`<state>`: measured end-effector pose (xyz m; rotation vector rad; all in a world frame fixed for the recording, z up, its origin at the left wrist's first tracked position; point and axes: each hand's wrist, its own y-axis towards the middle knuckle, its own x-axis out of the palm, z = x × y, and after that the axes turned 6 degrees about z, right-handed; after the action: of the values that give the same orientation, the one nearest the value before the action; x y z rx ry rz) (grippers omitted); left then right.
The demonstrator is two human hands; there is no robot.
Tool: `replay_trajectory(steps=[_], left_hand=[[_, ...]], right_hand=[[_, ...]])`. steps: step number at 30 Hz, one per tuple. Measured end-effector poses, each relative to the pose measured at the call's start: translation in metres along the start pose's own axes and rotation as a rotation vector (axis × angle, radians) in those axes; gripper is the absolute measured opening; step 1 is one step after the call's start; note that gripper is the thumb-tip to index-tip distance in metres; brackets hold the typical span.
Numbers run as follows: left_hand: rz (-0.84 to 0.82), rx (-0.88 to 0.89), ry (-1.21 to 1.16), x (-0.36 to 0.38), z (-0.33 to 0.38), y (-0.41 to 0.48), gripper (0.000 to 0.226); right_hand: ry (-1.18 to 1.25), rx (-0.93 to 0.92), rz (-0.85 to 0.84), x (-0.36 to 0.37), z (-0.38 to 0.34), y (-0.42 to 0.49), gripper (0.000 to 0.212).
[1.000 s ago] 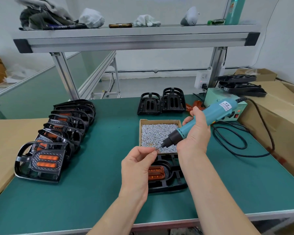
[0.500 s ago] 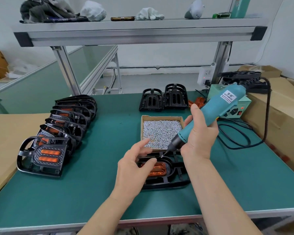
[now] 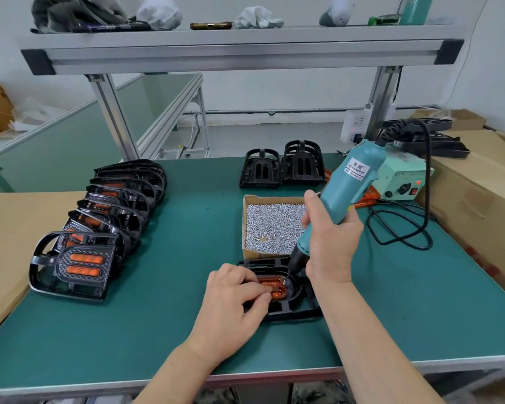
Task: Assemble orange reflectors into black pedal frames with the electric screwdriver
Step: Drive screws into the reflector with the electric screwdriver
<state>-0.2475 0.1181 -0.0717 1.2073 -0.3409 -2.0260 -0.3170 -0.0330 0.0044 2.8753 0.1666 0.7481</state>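
Observation:
A black pedal frame [image 3: 299, 309] lies on the green table near the front edge, with an orange reflector [image 3: 277, 288] seated in it. My left hand [image 3: 233, 298] rests on the frame and its fingers press down on the reflector. My right hand [image 3: 331, 243] grips the teal electric screwdriver [image 3: 347, 193], held steeply. The screwdriver's black tip touches the reflector's right end. A cardboard box of small silver screws [image 3: 271, 225] stands just behind the frame.
A row of several assembled pedals [image 3: 99, 228] with orange reflectors leans along the left. Two bare black frames [image 3: 283, 167] stand at the back. The power supply [image 3: 403, 182] and its looped black cable [image 3: 400, 228] lie right, beside cardboard boxes [image 3: 478, 199].
My left hand has dropped from the screwdriver tip onto the reflector. My right hand has tilted the screwdriver upright and lowered its tip from above the screw box down to the reflector.

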Motion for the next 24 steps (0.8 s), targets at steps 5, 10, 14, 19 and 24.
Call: replay_trajectory(steps=[5,10,14,19,24], left_hand=[[-0.005,-0.008,-0.001,0.0,0.001,0.0,0.023],[-0.013,-0.007,0.004,-0.001,0.0,0.0,0.024],[-0.007,-0.002,-0.001,-0.001,0.001,0.0,0.024],[-0.003,-0.003,-0.006,-0.001,0.001,0.001,0.024],[0.008,-0.004,-0.001,0.0,0.001,0.001,0.028]], right_hand=[[0.015,0.019,0.008,0.0,0.002,-0.001,0.019],[-0.009,-0.005,-0.025,0.001,0.003,-0.005,0.017],[-0.017,-0.043,-0.096,0.002,0.002,-0.01,0.012],[-0.044,-0.055,-0.131,0.003,0.003,-0.013,0.018],[-0.077,-0.063,-0.182,0.004,0.006,-0.014,0.029]])
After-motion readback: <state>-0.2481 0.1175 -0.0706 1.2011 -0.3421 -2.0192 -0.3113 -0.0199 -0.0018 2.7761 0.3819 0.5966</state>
